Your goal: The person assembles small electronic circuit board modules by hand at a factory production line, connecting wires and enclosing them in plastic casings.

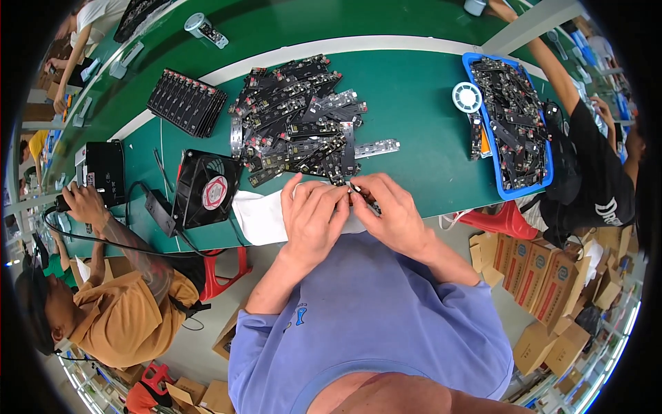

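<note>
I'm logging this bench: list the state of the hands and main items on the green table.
Left hand: pinching a small dark piece, mostly hidden
Right hand: pinching the same piece
Circuit-board heap: loose, jumbled
Circuit-board stack: neatly aligned
Blue basket: filled with boards
Cooling fan: hub facing the camera; spinning unclear
White sheet: partly covered by the left hand

Worktop [424, 103] is green; tray [527, 191], blue; cloth [261, 217], white. Heaped circuit boards [293, 107] are black, flecked silver and red. Fan [196, 196] is black, hub [214, 193] red and white. Shirt [386, 310]: violet-blue.
</note>
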A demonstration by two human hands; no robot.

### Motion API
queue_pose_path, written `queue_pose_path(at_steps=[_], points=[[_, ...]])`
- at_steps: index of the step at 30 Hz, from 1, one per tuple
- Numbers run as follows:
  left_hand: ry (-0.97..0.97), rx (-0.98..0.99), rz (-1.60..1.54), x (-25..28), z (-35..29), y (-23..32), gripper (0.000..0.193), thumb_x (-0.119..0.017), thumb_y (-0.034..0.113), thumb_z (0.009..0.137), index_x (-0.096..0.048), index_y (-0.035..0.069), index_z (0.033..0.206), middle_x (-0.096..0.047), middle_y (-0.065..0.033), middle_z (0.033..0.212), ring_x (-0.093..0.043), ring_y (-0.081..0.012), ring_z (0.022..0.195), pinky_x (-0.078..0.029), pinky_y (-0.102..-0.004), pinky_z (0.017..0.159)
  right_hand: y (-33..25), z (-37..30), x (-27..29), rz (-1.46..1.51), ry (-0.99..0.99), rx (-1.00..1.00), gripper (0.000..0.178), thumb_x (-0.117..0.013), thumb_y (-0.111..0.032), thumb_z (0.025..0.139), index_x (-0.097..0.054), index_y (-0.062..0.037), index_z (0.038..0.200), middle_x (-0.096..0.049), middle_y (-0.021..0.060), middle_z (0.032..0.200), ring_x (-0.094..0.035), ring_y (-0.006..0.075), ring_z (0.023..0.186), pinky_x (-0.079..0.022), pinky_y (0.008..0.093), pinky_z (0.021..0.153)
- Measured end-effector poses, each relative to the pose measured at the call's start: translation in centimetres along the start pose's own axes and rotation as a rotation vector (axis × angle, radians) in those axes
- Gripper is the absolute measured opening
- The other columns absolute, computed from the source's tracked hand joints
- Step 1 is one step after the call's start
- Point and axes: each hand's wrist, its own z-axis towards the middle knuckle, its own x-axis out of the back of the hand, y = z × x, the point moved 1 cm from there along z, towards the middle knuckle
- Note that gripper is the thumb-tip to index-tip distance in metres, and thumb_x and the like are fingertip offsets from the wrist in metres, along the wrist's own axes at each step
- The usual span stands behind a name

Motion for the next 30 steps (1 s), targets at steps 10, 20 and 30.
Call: queue_pose_path(at_steps=[10, 20, 30], points=[[0.024, -0.023, 0.025, -0.09, 0.40, 0.40, 0.021, -0.082, 0.003, 0.078, -0.074, 0.008, 0.097, -0.071, -0.0013, 0.091, -0.066, -0.0212, 0.093, -0.041, -0.0457, 0.110, 0.29, 0.26, -0.02, -0.226, 0.078, 0.236, 0.027, -0.078, -0.002, 0.084, -0.067, 0.0012, 0.108, -0.067, 0.0130, 0.101, -0.069, 0.0314, 0.085, -0.058, 0.0409, 0.071], [0.060, -0.026, -0.013, -0.46, 0.50, 0.20, 0.022, -0.082, 0.001, 0.076, -0.071, 0.007, 0.094, -0.071, -0.0025, 0.089, -0.067, -0.0227, 0.092, -0.045, -0.0452, 0.105, 0.78, 0.47, -0.02, -0.243, 0.059, 0.325, 0.031, -0.077, 0.001, 0.081, -0.066, 0.0026, 0.110, -0.065, 0.0138, 0.107, -0.067, 0.0318, 0.091, -0.058, 0.0407, 0.076], [0.056, -0.048, 0.001, -0.60, 0.28, 0.15, 0.023, -0.082, 0.000, 0.074, -0.071, 0.007, 0.093, -0.071, -0.0030, 0.088, -0.067, -0.0235, 0.091, -0.047, -0.0447, 0.101, 1.01, 0.48, 0.02, -0.258, 0.042, 0.396, 0.032, -0.077, 0.008, 0.079, -0.067, 0.0069, 0.109, -0.067, 0.0160, 0.105, -0.068, 0.0320, 0.087, -0.059, 0.0396, 0.074]])
